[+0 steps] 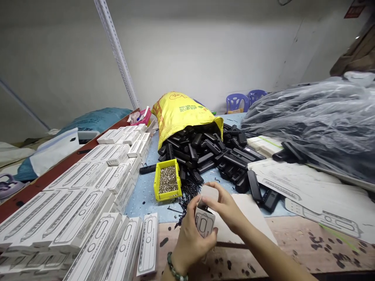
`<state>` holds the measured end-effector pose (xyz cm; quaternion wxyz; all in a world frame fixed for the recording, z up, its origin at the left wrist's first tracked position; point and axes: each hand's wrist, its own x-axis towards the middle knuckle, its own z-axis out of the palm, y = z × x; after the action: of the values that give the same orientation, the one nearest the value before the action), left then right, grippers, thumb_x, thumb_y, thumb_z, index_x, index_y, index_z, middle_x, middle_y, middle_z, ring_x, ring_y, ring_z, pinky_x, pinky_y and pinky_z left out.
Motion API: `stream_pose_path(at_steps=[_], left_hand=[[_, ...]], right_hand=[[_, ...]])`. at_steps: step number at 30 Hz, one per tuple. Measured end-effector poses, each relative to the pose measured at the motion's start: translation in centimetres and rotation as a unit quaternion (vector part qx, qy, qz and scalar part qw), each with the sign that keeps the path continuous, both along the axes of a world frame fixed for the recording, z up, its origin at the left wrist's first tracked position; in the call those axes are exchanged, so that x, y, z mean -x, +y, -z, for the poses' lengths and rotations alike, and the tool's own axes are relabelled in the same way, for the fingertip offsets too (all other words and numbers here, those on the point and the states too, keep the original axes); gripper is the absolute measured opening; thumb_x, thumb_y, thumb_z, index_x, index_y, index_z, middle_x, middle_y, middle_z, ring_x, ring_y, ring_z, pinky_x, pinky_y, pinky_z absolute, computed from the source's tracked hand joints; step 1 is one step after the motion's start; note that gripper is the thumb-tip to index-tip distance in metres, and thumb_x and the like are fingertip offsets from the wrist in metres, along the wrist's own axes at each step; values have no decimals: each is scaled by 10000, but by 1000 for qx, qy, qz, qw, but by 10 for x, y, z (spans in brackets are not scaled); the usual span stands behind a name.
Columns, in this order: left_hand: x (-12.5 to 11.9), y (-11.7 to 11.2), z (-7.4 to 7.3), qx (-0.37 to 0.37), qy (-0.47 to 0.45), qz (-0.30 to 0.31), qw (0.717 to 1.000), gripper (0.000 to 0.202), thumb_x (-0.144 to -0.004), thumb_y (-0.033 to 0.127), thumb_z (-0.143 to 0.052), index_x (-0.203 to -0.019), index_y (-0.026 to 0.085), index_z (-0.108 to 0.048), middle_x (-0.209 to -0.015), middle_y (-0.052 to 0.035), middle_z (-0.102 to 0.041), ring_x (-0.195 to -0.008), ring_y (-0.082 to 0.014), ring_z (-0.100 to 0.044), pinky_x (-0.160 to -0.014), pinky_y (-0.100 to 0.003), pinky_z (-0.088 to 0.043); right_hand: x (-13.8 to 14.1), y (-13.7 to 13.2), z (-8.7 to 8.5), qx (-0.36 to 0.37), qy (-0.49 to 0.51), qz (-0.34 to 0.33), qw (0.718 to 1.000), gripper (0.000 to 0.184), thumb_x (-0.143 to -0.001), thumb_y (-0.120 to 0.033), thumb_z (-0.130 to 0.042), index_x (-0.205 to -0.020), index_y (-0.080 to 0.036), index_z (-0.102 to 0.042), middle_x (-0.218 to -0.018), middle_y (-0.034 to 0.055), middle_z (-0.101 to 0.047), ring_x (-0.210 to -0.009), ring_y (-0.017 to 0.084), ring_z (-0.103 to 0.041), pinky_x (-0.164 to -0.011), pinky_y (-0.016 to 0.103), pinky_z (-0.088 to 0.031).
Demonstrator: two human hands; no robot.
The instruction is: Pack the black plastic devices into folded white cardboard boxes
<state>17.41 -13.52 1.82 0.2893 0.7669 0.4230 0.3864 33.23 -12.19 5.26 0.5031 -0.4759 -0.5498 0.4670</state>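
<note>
My left hand (193, 240) grips a small white printed carton box (205, 220) from below, with a beaded bracelet on the wrist. My right hand (221, 207) pinches the box's upper end, where a plain white flap (209, 192) stands up. Just beyond my hands lies a tangle of thin black pins (187, 199). To the left of them stands a yellow plastic bin (168, 180) full of small metal parts. A heap of black plastic pieces (208, 154) spills from a yellow woven sack (183, 113).
Stacks of white printed boxes (88, 207) fill the left side. Flat die-cut white cartons (313, 195) lie to the right, below a large bag of clear plastic (310, 125). Blue plastic stools (237, 103) stand at the back, beyond the blue-speckled table (140, 207).
</note>
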Motion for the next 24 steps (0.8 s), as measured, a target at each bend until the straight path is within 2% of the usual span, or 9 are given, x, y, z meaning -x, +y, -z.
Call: stream_pose_path(at_steps=[3, 4, 6, 10, 12, 15, 19, 21, 24], left_hand=[[-1, -1, 0, -71, 11, -25, 997, 623, -726, 170, -587, -1291, 239, -334, -1212, -74, -572, -1105, -200, -602, -956, -369, -522], [0, -1, 0, -93, 22, -36, 995, 603, -712, 152, -575, -1264, 235, -348, -1146, -68, -587, -1034, -197, -623, -889, -353, -546], [2, -1, -1, -145, 53, -52, 987, 591, -691, 124, -551, -1239, 222, -353, -1084, -74, -581, -963, -203, -629, -799, -336, -562], [8, -2, -3, -260, 75, -54, 961, 670, -719, 102, -521, -1331, 180, -260, -1177, -137, -517, -1056, -225, -590, -859, -368, -553], [11, -4, -6, -289, 76, -61, 952, 703, -735, 95, -513, -1367, 173, -215, -1253, -164, -457, -1116, -227, -560, -880, -366, -547], [17, -11, -13, -257, 73, -81, 960, 586, -762, 137, -542, -1281, 192, -275, -1289, -165, -400, -1116, -220, -553, -863, -352, -551], [32, -24, -25, -134, 71, -106, 983, 525, -773, 195, -596, -1193, 230, -283, -1268, -126, -412, -1131, -213, -550, -919, -377, -533], [47, -28, -30, -58, 98, -121, 986, 542, -762, 176, -587, -1213, 241, -294, -1275, -110, -404, -1168, -218, -537, -950, -385, -522], [72, -23, -27, 23, 167, -193, 967, 522, -812, 211, -544, -1291, 225, -338, -1338, -125, -362, -1179, -241, -543, -929, -392, -534]], right_hand=[[4, -14, 0, -88, -55, -55, 993, 431, -924, -497, -509, -1220, -215, -643, -1252, 102, -608, -1202, 256, -535, -1033, 410, -431], [4, -18, -1, -102, -68, -76, 990, 420, -947, -479, -475, -1246, -232, -637, -1314, 92, -578, -1264, 250, -493, -1076, 411, -397], [2, -24, -2, -99, -69, -89, 989, 393, -962, -444, -464, -1247, -236, -638, -1309, 86, -589, -1276, 235, -494, -1089, 399, -393], [2, -28, -5, -66, 2, -72, 995, 256, -907, -401, -584, -1036, -192, -656, -1157, 102, -656, -1088, 229, -620, -972, 375, -494], [7, -30, -5, -61, 20, -71, 995, 209, -901, -388, -596, -933, -187, -641, -1168, 106, -650, -1095, 232, -618, -973, 374, -492], [17, -36, -7, -70, 3, -100, 993, 215, -933, -384, -546, -1018, -220, -656, -1350, 102, -547, -1279, 238, -493, -1065, 391, -419], [32, -39, -1, -51, 12, -142, 989, 268, -927, -411, -549, -1132, -256, -626, -1474, 90, -407, -1374, 237, -369, -1119, 415, -350], [42, -38, 9, -11, 44, -157, 987, 352, -901, -450, -579, -1202, -266, -589, -1498, 88, -367, -1374, 240, -367, -1126, 421, -334], [66, -37, 36, 118, 146, -137, 973, 627, -835, -564, -619, -1367, -290, -432, -1533, 102, -295, -1328, 261, -432, -1068, 442, -394]])
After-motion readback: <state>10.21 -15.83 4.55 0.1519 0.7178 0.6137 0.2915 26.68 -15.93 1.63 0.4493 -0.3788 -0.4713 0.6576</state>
